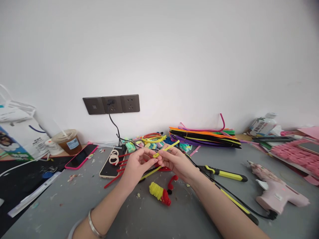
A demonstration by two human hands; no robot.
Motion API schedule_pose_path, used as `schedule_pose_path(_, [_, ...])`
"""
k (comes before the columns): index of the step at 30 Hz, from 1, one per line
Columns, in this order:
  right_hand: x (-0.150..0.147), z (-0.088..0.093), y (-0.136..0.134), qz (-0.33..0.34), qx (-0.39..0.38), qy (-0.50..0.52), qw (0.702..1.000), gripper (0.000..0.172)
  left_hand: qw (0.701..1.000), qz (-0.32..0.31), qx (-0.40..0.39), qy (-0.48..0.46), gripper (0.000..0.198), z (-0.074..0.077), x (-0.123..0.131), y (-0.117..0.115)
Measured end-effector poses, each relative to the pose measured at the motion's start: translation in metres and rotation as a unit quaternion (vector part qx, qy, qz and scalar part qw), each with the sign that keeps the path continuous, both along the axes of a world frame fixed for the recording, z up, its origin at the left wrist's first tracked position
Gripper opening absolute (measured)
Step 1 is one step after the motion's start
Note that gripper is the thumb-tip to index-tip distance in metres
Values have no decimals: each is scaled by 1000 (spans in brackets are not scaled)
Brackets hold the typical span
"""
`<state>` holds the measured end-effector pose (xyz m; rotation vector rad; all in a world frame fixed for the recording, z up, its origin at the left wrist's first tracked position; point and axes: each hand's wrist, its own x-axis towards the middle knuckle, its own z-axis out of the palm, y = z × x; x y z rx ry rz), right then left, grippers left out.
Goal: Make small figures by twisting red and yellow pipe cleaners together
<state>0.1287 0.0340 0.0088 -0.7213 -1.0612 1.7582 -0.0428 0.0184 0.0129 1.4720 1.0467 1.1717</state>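
Observation:
A yellow pipe cleaner (171, 145) is pinched between the fingers of both hands, its free end slanting up to the right. My left hand (142, 162) grips it near its lower, doubled-looking end. Close beside, my right hand (175, 162) closes on it with thumb and fingers. On the table below the hands lies a figure of wound pipe cleaner (156, 191), yellow with a red end. A small bent red piece (171, 183) with a black tip lies by it. Red pipe cleaners (112, 181) stick out to the left, partly hidden behind my left hand.
Pipe cleaner bundles (204, 137) lie along the wall. Yellow-and-black pliers (230, 175) and a pink glue gun (276, 189) with its cable are on the right. Leftward are a phone with rings (114, 157) on it, a pink-cased phone (82, 156) and a drink cup (68, 142).

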Motion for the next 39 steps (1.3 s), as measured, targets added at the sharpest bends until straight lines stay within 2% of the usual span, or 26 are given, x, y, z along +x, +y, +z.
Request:
schedule_pose_path(6, [-4, -2, -1, 11, 21, 22, 999, 31, 999, 37, 10, -21, 21, -9, 1, -2])
schedule_pose_path(12, [-3, -2, -2, 21, 29, 25, 999, 30, 995, 87, 35, -39, 12, -7, 2, -6])
schedule_pose_path(15, [-1, -2, -2, 32, 28, 17, 999, 29, 992, 90, 81, -41, 7, -5, 1, -7])
schedule_pose_path(21, [0, 0, -4, 33, 20, 12, 999, 29, 984, 88, 157, 14, 3, -3, -2, -7])
schedule_pose_path(24, [0, 0, -4, 34, 20, 20, 999, 29, 983, 83, 165, 26, 5, -3, -4, -6])
schedule_pose_path(28, [-2, 1, -3, 1, 18, 35, 999, 28, 992, 83, 91, -26, 8, -4, -3, -4])
schedule_pose_path(31, [-4, 0, -2, -24, 14, 42, 999, 30, 989, 86, 4, -123, 17, -5, 1, -1])
schedule_pose_path(36, [-12, -7, -4, -25, -13, 63, 998, 31, 945, 82, -117, -294, 29, -8, 10, 1])
schedule_pose_path(39, [-21, -12, -8, -15, -26, 79, 996, 30, 927, 87, -141, -337, 29, -9, 13, -2])
